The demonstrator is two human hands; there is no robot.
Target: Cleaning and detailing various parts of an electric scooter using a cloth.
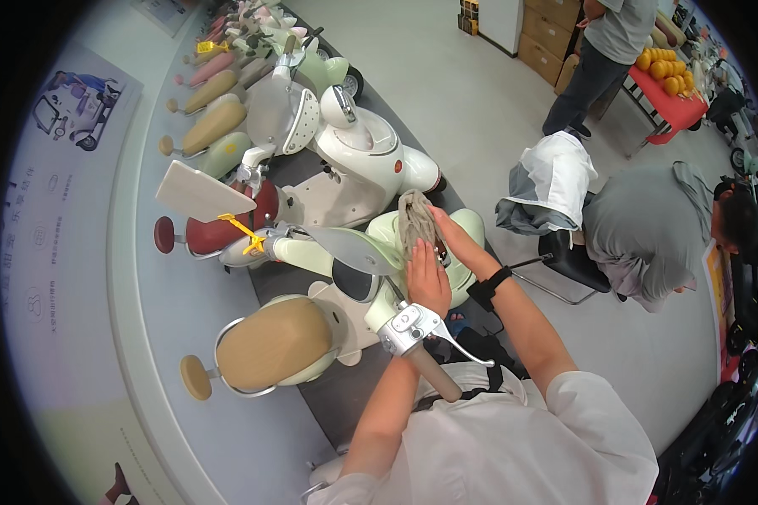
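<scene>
A bunched grey-brown cloth (416, 218) lies against the front of a pale green scooter (464, 278), around its headlight area. My left hand (428, 281) reaches past the handlebar with straight fingers pressed on the cloth's lower end. From the other side, my right hand (455, 233) holds the cloth's right edge, a black band on that wrist. Close to my left forearm is the scooter's silver brake lever (464, 348) with a brown handgrip (434, 374). A clear windscreen (357, 248) and a dark display (354, 279) sit left of my hands. The cloth hides what lies under it.
A white scooter (360, 151) stands beyond the green one, with more scooters in a row behind. A yellow tag (245, 233) hangs on the far handlebar. To the right, a person in grey (644, 233) sits bent over near a black chair (565, 259); another person (597, 69) stands.
</scene>
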